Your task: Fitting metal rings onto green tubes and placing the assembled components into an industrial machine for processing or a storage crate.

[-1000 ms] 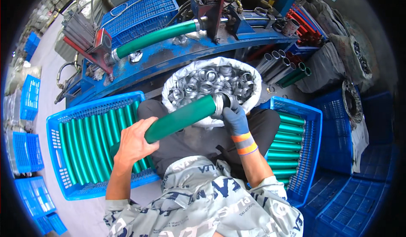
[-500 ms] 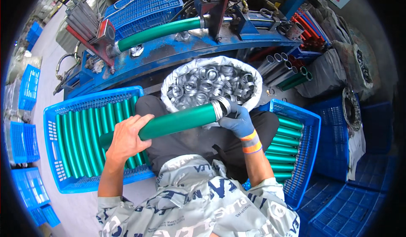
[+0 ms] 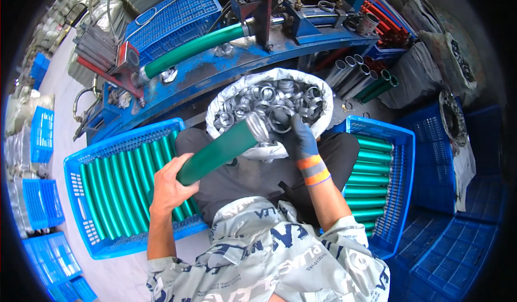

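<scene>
My left hand (image 3: 171,186) grips the near end of a short green tube (image 3: 218,152) that slants up to the right over my lap. A metal ring fitting (image 3: 257,127) sits on the tube's far end. My right hand (image 3: 299,136), in a dark glove with an orange-striped cuff, reaches into the white sack (image 3: 226,98) of metal rings (image 3: 269,100) and pinches one ring at the sack's near edge, just right of the tube's end.
A blue crate (image 3: 81,194) of green tubes stands at my left, another blue crate (image 3: 405,156) of green tubes at my right. Ahead is a blue machine bench (image 3: 204,75) with a long green tube (image 3: 194,49) clamped in it. More blue crates lie around.
The tube has tilted up at its far end and drawn closer to me. My right hand has let go of the tube's end and gone into the sack of rings.
</scene>
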`<act>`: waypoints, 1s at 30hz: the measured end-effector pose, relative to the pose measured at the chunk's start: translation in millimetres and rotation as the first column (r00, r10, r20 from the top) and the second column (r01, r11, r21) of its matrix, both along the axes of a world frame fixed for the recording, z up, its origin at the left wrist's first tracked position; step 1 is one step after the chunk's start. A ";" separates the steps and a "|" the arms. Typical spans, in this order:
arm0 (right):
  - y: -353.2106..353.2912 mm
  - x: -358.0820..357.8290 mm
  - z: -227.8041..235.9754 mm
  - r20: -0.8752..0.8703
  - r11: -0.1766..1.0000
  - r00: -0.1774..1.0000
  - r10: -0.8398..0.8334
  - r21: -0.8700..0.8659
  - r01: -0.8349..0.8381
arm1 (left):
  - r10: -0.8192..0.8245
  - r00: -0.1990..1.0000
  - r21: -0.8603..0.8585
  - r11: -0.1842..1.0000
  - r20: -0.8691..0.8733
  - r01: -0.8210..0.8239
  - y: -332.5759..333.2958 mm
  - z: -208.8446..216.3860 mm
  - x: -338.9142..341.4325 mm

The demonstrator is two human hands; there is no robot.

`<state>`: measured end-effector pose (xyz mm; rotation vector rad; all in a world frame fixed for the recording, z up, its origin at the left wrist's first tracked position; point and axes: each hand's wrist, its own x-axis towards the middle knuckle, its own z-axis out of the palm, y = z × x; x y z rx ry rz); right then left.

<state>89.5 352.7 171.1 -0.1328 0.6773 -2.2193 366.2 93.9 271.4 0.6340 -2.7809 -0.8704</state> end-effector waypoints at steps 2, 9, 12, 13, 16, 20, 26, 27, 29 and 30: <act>7.0 -24.8 -51.0 0.053 0.980 0.997 -0.055 0.192 0.043 | -0.003 1.000 0.031 1.000 -0.020 0.004 2.2 4.6 -1.2; 14.9 -30.9 -28.5 -0.149 0.943 0.989 0.015 0.330 0.035 | -0.027 0.999 -0.001 1.000 0.018 0.027 1.1 19.7 4.3; 24.3 -26.1 1.0 -0.311 0.978 0.939 0.146 0.188 -0.090 | -0.058 0.998 -0.047 0.997 -0.012 0.058 -0.3 22.1 -2.3; 26.2 -24.1 3.9 -0.310 0.977 0.939 0.150 0.193 -0.092 | -0.063 0.998 -0.060 0.996 -0.018 0.062 -0.2 21.4 -3.1; 25.2 -16.8 13.6 -0.680 0.924 0.702 0.212 0.373 0.082 | -0.082 0.997 -0.075 0.994 -0.004 0.081 -2.3 22.1 -3.4; 12.3 7.2 71.0 -0.496 0.962 0.835 0.238 0.237 -0.134 | -0.087 0.996 -0.038 0.995 0.015 0.088 -3.1 26.9 -1.0; 16.5 -7.4 63.3 -0.657 0.887 0.625 0.422 0.443 -0.134 | -0.115 0.993 -0.082 0.990 0.010 0.115 -10.2 34.9 7.7; 15.6 -6.8 64.3 -0.657 0.887 0.625 0.423 0.440 -0.138 | -0.116 0.993 -0.093 0.989 0.003 0.116 -11.5 33.6 9.8; 15.7 -4.9 60.6 -0.653 0.884 0.623 0.430 0.444 -0.144 | -0.103 0.994 -0.079 0.991 0.025 0.104 -13.6 34.5 12.9; 15.4 -4.4 59.6 -0.651 0.885 0.628 0.426 0.443 -0.141 | -0.101 0.994 -0.070 0.992 0.050 0.105 -14.0 35.8 14.2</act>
